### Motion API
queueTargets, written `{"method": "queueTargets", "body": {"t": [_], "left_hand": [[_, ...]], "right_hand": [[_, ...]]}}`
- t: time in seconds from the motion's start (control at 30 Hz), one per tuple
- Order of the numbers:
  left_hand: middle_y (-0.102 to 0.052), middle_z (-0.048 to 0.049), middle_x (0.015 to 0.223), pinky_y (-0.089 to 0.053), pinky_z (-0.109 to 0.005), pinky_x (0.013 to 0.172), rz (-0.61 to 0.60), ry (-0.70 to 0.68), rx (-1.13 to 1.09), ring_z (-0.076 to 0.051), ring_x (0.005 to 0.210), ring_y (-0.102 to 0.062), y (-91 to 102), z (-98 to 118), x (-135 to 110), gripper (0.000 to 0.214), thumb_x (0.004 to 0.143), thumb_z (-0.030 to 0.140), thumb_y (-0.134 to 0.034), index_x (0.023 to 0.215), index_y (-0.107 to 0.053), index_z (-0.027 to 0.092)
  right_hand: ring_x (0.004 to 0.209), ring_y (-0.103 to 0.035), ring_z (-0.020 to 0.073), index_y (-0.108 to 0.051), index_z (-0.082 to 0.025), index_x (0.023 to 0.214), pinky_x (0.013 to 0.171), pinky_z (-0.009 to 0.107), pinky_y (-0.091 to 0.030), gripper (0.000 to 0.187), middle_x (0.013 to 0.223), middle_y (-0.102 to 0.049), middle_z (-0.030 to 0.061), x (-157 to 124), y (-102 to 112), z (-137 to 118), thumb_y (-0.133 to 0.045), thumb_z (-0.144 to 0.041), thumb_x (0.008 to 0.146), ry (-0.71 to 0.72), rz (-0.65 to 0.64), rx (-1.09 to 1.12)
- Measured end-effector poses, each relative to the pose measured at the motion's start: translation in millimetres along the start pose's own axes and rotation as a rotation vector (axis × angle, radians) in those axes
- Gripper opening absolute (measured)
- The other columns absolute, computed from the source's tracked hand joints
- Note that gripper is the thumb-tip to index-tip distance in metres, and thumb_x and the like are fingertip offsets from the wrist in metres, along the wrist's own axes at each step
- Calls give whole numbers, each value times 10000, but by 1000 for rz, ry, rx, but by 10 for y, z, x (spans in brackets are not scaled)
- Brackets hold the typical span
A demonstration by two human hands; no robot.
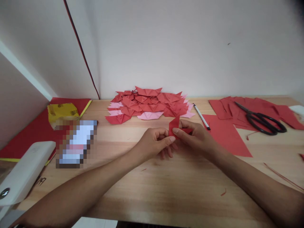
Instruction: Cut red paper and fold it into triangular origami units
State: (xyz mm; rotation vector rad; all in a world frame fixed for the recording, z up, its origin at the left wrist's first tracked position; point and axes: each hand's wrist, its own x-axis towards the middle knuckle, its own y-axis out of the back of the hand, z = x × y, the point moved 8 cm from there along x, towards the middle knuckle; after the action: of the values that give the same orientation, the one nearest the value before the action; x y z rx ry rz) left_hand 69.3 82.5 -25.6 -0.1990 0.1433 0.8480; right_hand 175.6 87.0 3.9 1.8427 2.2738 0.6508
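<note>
A small folded piece of red paper [174,125] is held up over the middle of the wooden table. My left hand [158,141] pinches its lower left side between thumb and fingers. On the other side, my right hand [191,134] grips it with the thumb pressed on its front; a red point of the paper sticks out past that thumb. Behind both hands lies a pile of folded red and pink paper shapes [147,101], with pointed corners. Fingers cover part of the paper in my hands.
Right of the pile lie a white pen [201,116], a red sheet [228,139], cut red pieces [220,107] and black-handled scissors [263,122]. At left are a yellow packet [63,113], a blurred phone [77,142] and a white device [30,171]. A wall [166,47] stands behind.
</note>
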Motion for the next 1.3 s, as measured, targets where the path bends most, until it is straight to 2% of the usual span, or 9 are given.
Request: {"method": "queueTargets", "body": {"t": [0.13,0.27,0.4,0.53,0.8,0.93,1.3], "left_hand": [[-675,-65,694,-392,-165,366,23,18,24,-113,452,-613,14,-24,-12,170,831,261,-556,735,-518,126],[-678,-56,687,-355,-156,357,71,-29,20,-102,428,-604,56,15,-25,189,829,287,-563,743,-545,119],[-672,-45,659,-324,-149,350,114,-54,46,-89,406,-591,93,48,-28,222,819,309,-583,721,-573,110],[-672,-46,643,-333,-147,347,124,0,66,-88,393,-585,103,16,-18,219,819,293,-571,689,-551,117],[-694,-83,723,-415,-162,394,79,35,30,-112,475,-631,84,-5,11,173,826,268,-557,767,-567,106],[-690,-78,680,-410,-160,376,115,87,-30,-118,456,-628,109,-37,11,136,812,216,-553,737,-562,103],[-701,-103,683,-419,-165,370,98,105,-94,-133,459,-640,88,-53,16,127,810,165,-518,711,-554,93]], "right_hand": [[659,-522,142,-594,-185,730,612,277,-405,207,716,-589,5,-11,-25,37,-542,-334,863,-54,-25,12],[573,-490,120,-598,-194,761,540,259,-376,190,655,-564,-20,-12,-49,112,-581,-367,838,-138,-75,91],[659,-546,140,-590,-199,809,588,258,-409,172,736,-611,-2,-20,-98,42,-610,-368,831,-62,-133,103],[728,-565,155,-597,-199,856,650,267,-427,166,781,-626,10,-46,-75,-49,-546,-355,883,32,-70,15],[679,-536,160,-583,-197,798,625,281,-419,179,740,-594,11,-40,-3,19,-532,-346,883,-23,10,-66],[696,-528,161,-576,-200,802,629,280,-412,151,758,-593,15,-45,-8,30,-525,-317,884,-22,17,-81],[641,-508,140,-558,-198,755,591,261,-390,167,691,-558,-9,-54,-18,36,-543,-316,873,-32,28,-65]]}}
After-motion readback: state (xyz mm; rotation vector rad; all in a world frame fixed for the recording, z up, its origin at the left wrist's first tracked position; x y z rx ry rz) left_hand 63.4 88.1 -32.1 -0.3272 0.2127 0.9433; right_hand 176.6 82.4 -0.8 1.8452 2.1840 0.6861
